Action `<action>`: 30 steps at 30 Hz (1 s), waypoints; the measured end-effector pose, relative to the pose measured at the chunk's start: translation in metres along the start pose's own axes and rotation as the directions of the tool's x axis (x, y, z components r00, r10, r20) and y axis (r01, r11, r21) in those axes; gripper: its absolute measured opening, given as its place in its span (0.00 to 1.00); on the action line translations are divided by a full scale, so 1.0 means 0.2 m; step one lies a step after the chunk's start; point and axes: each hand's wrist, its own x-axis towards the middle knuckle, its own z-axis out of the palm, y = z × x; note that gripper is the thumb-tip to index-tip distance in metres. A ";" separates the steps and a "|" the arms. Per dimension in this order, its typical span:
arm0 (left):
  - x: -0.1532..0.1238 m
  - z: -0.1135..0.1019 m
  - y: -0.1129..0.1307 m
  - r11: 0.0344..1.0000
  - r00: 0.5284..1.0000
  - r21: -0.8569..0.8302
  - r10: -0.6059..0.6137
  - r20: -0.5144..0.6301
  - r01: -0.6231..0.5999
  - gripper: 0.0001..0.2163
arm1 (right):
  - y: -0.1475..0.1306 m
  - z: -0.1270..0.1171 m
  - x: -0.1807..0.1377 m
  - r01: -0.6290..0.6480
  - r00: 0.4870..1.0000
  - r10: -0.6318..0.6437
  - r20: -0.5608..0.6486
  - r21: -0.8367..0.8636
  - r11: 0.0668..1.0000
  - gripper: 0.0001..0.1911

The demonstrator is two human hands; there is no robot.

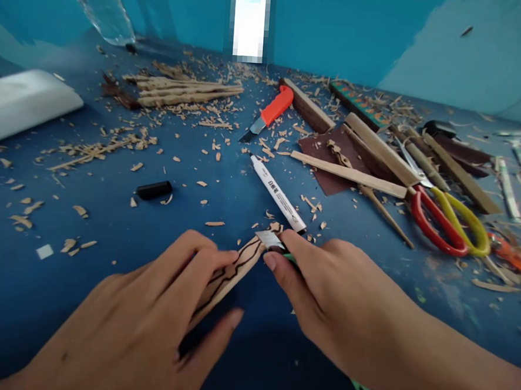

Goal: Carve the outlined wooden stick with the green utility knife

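A flat wooden strip (229,281) with wavy black lines drawn on it slants across the blue table in front of me. My left hand (156,306) holds it down from the left, fingers over its face and the thumb lower on the near side. My right hand (325,287) is closed around a utility knife, whose handle is mostly hidden, with some green showing. Its bare blade (269,239) lies against the far end of the strip. Just beyond the blade is an uncapped white marker pen (278,196); its black cap (154,189) lies to the left.
An orange-handled knife (274,110) lies farther back. Red-and-yellow-handled scissors (439,220), wood pieces (382,146) and brown sandpaper (327,178) are on the right. Carved sticks (187,91) and a white object (27,107) sit at left. Wood shavings are scattered across the blue table (192,155).
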 end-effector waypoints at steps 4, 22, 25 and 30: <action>0.13 -0.08 0.05 0.999 0.997 -0.005 0.033 0.064 -0.033 0.11 | 0.03 -0.03 -0.03 0.040 0.996 -0.031 -0.089 0.102 0.994 0.17; 0.23 -0.20 0.35 0.482 0.972 -0.844 -0.122 0.200 0.234 0.07 | 0.21 -0.14 -0.21 0.467 0.745 -0.044 -0.666 0.474 0.746 0.14; 0.24 -0.19 0.37 0.446 0.963 -0.855 -0.079 0.257 0.265 0.08 | 0.19 -0.11 -0.21 0.530 0.673 -0.282 -0.684 0.180 0.829 0.12; 0.24 -0.19 0.42 0.354 0.978 -0.912 -0.057 0.201 0.208 0.13 | 0.16 -0.06 -0.21 0.523 0.626 -0.332 -0.705 0.064 0.850 0.08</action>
